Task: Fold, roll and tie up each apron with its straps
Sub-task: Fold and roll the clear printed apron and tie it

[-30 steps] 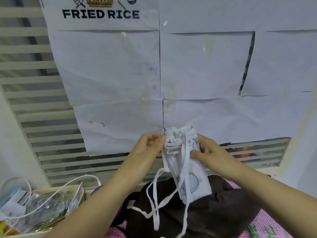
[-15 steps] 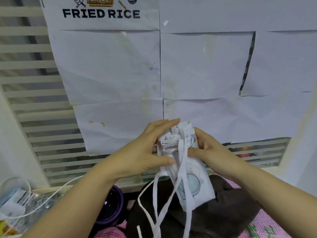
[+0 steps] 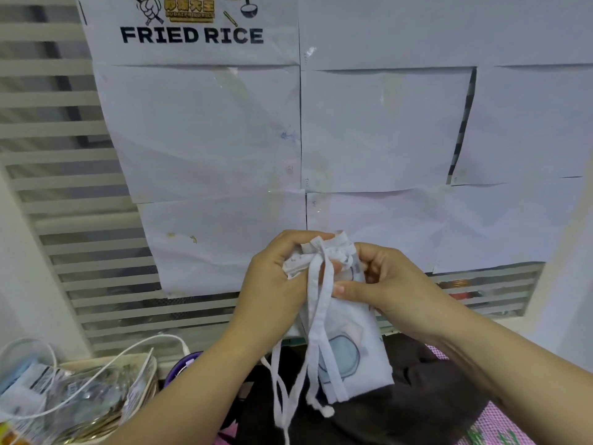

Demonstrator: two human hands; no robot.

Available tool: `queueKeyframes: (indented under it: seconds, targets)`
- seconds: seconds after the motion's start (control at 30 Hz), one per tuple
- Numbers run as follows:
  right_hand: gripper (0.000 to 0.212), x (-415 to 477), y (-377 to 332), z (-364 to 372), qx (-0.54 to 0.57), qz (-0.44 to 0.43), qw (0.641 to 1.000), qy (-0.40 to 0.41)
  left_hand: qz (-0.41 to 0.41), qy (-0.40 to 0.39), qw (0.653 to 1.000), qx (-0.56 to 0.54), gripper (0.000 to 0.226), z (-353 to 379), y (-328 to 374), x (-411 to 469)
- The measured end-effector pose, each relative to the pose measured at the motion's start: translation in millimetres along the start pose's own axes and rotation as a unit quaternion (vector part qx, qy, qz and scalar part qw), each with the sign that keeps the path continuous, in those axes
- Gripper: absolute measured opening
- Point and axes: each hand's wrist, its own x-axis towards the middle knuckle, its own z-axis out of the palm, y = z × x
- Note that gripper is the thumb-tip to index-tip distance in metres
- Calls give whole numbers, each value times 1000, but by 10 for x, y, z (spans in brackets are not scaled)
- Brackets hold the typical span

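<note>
From my end the widest thing in view is the wall of paper sheets (image 3: 208, 130) taped over a slatted window, one of them printed FRIED RICE. Below it one heap of dark cloth (image 3: 401, 412) lies on a pink checked cloth (image 3: 500, 425), and I cannot tell whether that heap is a second apron. At the left edge stands one basket (image 3: 141, 364) of clutter with one white cable (image 3: 106, 364) looped over it. The one white apron (image 3: 349, 345) is already a folded roll, held upright in the air above the dark cloth. I count two hands on it: the left hand (image 3: 272, 284) has its fingers curled round the top of the roll, and the right hand (image 3: 388, 284) pinches the straps (image 3: 316, 316) against the front of the roll under its thumb. The step in hand, I judge, is the tying. To do it well I would have the left grip clamp the roll so it cannot loosen, draw the wrap snug near the top where the strands cross, and pull both ends evenly before knotting. Of the hanging strands I count at least three, tangled lower down so the exact number escapes me, and one knotted tip (image 3: 327, 411) dangles beside the roll's bottom edge
</note>
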Motion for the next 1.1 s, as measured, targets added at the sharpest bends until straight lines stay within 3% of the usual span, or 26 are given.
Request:
queueKeyframes:
  seconds: [0.13, 0.27, 0.43, 0.53, 0.57, 0.73, 0.83, 1.0, 1.1]
  targets:
    - [37, 9, -1, 22, 52, 24, 998, -21, -14, 25, 1000, -8, 28, 71, 35, 43]
    - [33, 11, -27, 44, 33, 22, 999, -21, -18, 36, 999, -7, 25, 95, 92, 95]
    - [21, 35, 8, 84, 10, -16, 1000, 19, -74, -14, 996, -41, 6, 16, 194, 95]
    - [13, 62, 21, 59, -6, -29, 999, 25, -64, 34, 993, -95, 44, -65, 168, 126]
    - [15, 70, 29, 47, -7, -28, 999, 22, -65, 59, 990, -107, 47, -104, 151, 143]
    - [30, 87, 40, -14, -8, -16, 1000, 9, -76, 56, 979, -179, 16, -274, 60, 138]
    - [30, 97, 53, -60, -22, -15, 1000, 17, -99, 34, 961, -255, 25, -299, 102, 124]
    - [30, 107, 68, -145, 6, -4, 1000, 23, -119, -36, 983, -135, 25, -407, 128, 41]
    - [44, 102, 80, -176, 39, 10, 999, -3, -158, -49, 973, -161, 22, -375, 144, -2]
